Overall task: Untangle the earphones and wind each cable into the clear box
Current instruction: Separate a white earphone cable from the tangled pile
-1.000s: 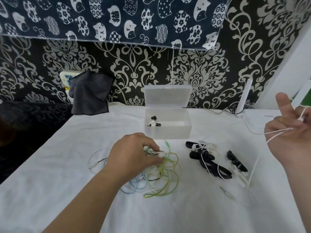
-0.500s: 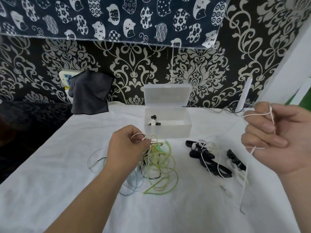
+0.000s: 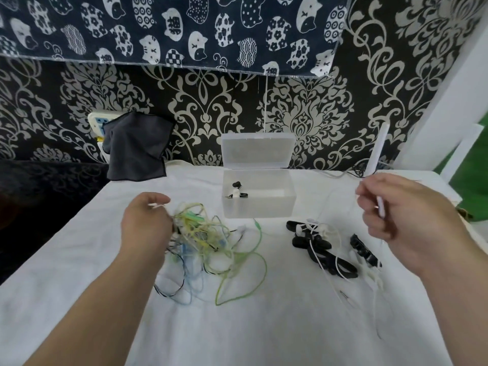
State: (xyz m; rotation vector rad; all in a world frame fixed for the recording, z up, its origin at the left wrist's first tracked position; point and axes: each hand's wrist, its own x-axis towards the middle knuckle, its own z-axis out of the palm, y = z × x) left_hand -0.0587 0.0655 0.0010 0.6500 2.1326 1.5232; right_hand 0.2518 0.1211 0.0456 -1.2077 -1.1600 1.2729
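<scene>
A tangle of yellow, green, blue, black and white earphone cables (image 3: 211,249) lies on the white table (image 3: 264,326) in front of the clear box (image 3: 258,204). The box stands open with its lid up and holds one black-and-white earphone (image 3: 236,192). My left hand (image 3: 144,223) is at the tangle's left edge and pinches a white cable end. My right hand (image 3: 398,210) is raised at the right, fingers curled round a thin white cable (image 3: 336,260) that trails down over the black clips (image 3: 319,249).
Several black clips and white earbud pieces (image 3: 365,252) lie right of the box. A dark cloth (image 3: 136,149) hangs over a white socket at the back left. A white router antenna (image 3: 377,149) stands at the back right. The table's left edge drops to a dark floor.
My left hand lifted off the tangle to its left, pinching a white end, and spread the cables. My right hand moved inward and down, closing on the white cable.
</scene>
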